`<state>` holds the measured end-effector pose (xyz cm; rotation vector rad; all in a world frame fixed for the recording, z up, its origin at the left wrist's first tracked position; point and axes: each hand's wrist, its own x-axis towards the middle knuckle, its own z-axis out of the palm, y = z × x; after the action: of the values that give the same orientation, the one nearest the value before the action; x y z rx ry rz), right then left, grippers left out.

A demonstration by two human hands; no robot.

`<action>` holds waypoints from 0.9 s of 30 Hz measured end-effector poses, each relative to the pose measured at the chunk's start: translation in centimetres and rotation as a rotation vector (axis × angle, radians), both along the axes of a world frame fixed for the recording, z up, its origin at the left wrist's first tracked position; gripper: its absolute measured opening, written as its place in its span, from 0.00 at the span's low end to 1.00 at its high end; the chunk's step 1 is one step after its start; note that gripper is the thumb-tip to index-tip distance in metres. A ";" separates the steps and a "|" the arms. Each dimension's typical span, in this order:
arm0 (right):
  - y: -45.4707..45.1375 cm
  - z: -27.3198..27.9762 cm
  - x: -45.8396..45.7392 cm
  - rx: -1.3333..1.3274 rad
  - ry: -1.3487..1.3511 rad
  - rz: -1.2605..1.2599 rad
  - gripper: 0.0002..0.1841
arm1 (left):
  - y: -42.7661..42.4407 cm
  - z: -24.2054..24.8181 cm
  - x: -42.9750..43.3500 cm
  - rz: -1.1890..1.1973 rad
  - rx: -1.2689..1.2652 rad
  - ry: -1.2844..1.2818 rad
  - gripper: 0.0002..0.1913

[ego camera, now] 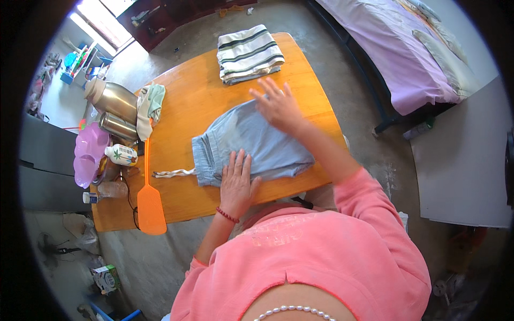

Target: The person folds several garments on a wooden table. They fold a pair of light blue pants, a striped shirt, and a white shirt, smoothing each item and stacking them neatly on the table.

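Light-blue shorts or trousers (241, 132) with an elastic waistband lie folded on the wooden table (180, 108). The waistband is toward the left, and a white drawstring (174, 173) trails from it onto the wood. My left hand (237, 180) rests flat on the garment near the waistband, fingers spread. Over its far right part is my right hand (279, 106), fingers apart and gripping nothing; whether it touches the cloth I cannot tell. Beyond it, at the far end, sits a folded stack with a white, dark-striped cloth (249, 52) on top.
On the table's left side are an orange fly swatter (151, 208), a metal kettle or vacuum jug (114, 98), a steel cup (118, 126), a white bottle (121, 155), a purple tray (90, 152) and crumpled cloths (150, 104). A bed (385, 48) stands at the right.
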<state>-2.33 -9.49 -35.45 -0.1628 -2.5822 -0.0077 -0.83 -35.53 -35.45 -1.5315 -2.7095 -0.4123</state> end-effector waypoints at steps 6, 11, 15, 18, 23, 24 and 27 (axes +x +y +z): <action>-6.1 -2.1 7.5 -0.180 -0.166 0.237 0.25 | 2.9 2.2 0.9 -0.061 0.183 -0.060 0.30; -5.9 -3.0 8.0 -0.328 -0.083 0.275 0.27 | 9.2 2.5 -1.3 -0.304 0.153 -0.098 0.29; -6.2 -2.9 8.0 -0.455 -0.120 0.304 0.27 | 14.7 0.5 -6.0 -0.418 -0.130 0.001 0.30; -6.4 -1.2 9.3 -0.251 -0.281 0.309 0.31 | 16.5 0.1 -8.8 -0.386 -0.198 -0.012 0.32; -8.9 -0.6 14.5 -0.343 -0.431 0.383 0.33 | 17.3 -0.7 -10.5 -0.365 -0.125 0.082 0.32; -9.3 -0.5 15.6 -0.355 -0.442 0.397 0.31 | 17.3 -0.5 -10.6 -0.341 -0.118 0.100 0.33; -9.3 -0.4 17.5 -0.338 -0.430 0.524 0.26 | 17.7 -0.9 -11.0 -0.295 -0.080 0.134 0.33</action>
<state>15.15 -18.77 -35.83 0.4433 -2.9517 0.6508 -11.85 -17.82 -36.38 -1.9125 -2.4347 -0.1947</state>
